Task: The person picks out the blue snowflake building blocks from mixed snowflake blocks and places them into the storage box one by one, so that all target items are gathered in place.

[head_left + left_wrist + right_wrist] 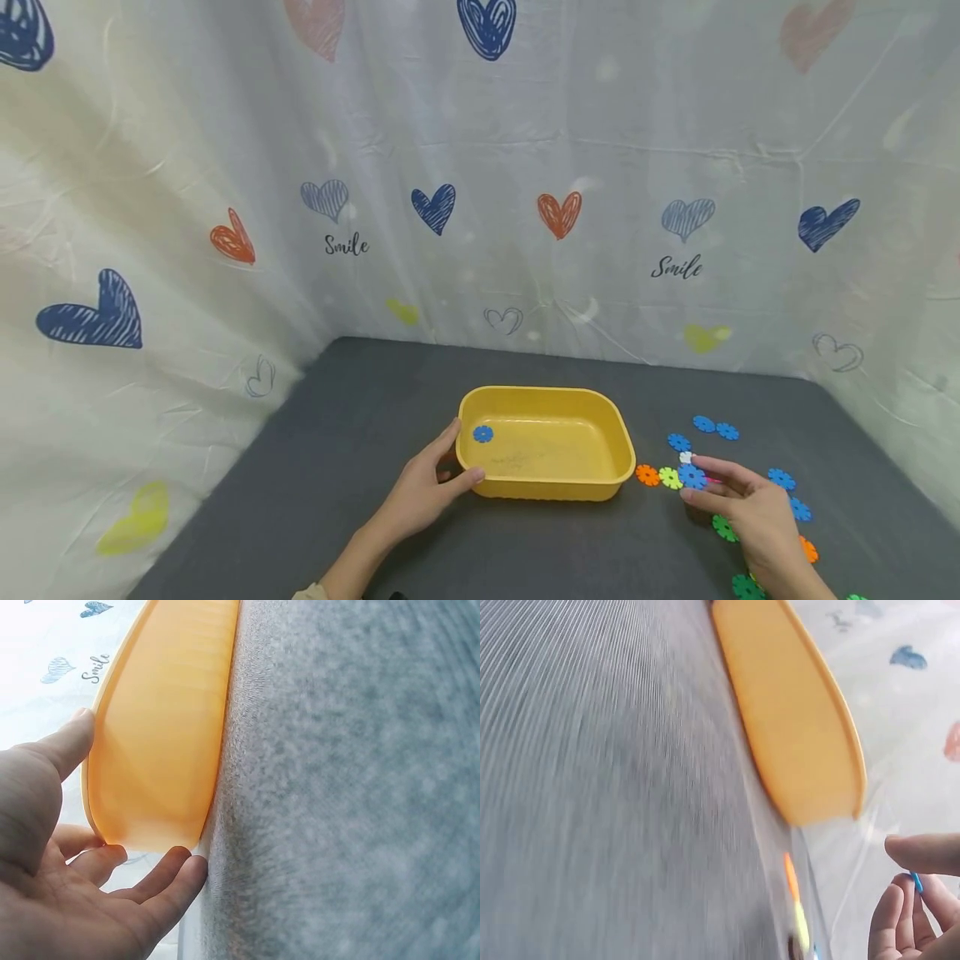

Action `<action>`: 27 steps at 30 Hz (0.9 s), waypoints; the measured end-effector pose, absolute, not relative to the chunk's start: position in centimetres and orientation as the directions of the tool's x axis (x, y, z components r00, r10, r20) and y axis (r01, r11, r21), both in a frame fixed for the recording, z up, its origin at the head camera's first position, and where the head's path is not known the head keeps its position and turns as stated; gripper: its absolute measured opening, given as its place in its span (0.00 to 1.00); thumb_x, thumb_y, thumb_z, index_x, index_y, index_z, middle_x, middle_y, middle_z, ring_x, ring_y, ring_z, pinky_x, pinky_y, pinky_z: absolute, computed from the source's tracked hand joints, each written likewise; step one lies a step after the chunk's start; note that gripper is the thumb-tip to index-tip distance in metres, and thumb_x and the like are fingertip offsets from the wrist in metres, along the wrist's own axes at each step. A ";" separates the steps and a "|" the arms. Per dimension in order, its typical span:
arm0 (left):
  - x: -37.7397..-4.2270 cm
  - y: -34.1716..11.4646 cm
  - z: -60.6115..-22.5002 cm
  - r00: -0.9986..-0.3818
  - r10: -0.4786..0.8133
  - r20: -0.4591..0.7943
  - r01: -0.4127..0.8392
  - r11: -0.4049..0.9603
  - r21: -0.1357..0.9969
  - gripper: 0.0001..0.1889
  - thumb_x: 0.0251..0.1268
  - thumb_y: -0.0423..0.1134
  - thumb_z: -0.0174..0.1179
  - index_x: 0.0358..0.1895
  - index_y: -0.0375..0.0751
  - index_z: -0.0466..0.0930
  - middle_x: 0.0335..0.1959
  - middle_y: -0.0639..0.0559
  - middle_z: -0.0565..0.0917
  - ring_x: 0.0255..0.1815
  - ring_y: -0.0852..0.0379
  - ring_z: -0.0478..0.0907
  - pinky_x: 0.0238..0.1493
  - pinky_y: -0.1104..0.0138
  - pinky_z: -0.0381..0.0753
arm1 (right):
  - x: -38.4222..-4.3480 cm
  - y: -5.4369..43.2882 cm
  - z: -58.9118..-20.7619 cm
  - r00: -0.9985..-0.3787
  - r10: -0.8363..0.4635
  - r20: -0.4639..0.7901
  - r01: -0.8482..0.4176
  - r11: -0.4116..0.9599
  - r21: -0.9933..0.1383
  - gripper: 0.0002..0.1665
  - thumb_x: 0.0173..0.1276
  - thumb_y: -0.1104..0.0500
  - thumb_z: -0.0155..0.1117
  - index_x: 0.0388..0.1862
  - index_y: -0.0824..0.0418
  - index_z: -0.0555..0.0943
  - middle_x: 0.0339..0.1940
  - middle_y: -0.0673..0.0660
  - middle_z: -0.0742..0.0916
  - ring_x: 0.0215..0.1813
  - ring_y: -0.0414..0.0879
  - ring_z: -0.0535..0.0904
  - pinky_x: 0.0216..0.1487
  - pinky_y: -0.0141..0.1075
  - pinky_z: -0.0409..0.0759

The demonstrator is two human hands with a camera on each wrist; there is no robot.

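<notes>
A shallow yellow plastic basin [551, 490] stands on the dark tabletop, with one blue notched disc [483, 434] lying inside at its left. My left hand [427, 483] holds the basin's left end, thumb at the near rim and fingers along the end wall. To the right of the basin, my right hand [750, 504] pinches a blue flower-shaped disc [692, 477] between thumb and fingers, above other discs. In the right wrist view that disc [916, 883] appears edge-on. Below it lie a white disc [686, 457] and a partly hidden pink one.
An orange disc [647, 475] and a yellow-green disc [671, 477] lie beside the basin's right end. Several more blue, green and orange discs are scattered around the right hand, such as a blue one [727, 431] behind it. A heart-patterned curtain [495, 275] surrounds the table.
</notes>
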State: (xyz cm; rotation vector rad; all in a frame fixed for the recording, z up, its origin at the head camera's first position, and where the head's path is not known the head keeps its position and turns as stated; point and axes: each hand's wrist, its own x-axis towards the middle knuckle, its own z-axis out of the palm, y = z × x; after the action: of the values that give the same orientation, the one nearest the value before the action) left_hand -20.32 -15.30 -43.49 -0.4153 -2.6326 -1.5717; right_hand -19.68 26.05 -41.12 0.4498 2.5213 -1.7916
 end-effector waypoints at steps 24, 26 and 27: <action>-20.3 -15.4 -43.6 -0.960 0.207 0.191 0.268 0.461 0.846 0.46 0.65 0.52 0.66 0.78 0.40 0.51 0.77 0.48 0.56 0.60 0.48 0.74 0.56 0.52 0.77 | -21.2 17.8 -38.8 -0.993 0.113 -0.017 0.041 0.213 -0.976 0.31 0.53 0.64 0.80 0.57 0.65 0.82 0.38 0.57 0.86 0.41 0.48 0.78 0.38 0.36 0.82; -20.3 -15.3 -43.6 -0.959 0.207 0.192 0.269 0.459 0.847 0.46 0.65 0.52 0.66 0.78 0.40 0.51 0.77 0.48 0.55 0.60 0.48 0.74 0.56 0.51 0.77 | -21.5 17.3 -38.7 -0.997 0.081 -0.012 0.028 0.204 -0.979 0.30 0.53 0.65 0.80 0.56 0.66 0.82 0.39 0.58 0.86 0.40 0.48 0.79 0.38 0.36 0.81; -20.3 -15.3 -43.6 -0.959 0.207 0.193 0.270 0.459 0.847 0.46 0.65 0.52 0.66 0.78 0.40 0.51 0.77 0.48 0.55 0.61 0.48 0.74 0.56 0.51 0.77 | -21.7 17.1 -38.6 -0.998 0.067 -0.008 0.021 0.202 -0.979 0.29 0.53 0.65 0.79 0.56 0.66 0.82 0.41 0.58 0.86 0.40 0.49 0.79 0.38 0.35 0.81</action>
State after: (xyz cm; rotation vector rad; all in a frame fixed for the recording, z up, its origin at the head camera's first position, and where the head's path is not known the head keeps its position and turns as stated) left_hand -20.30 -15.31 -43.59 -0.4307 -2.6295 -1.5437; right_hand -21.69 17.10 -38.64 0.0904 2.4636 -2.0057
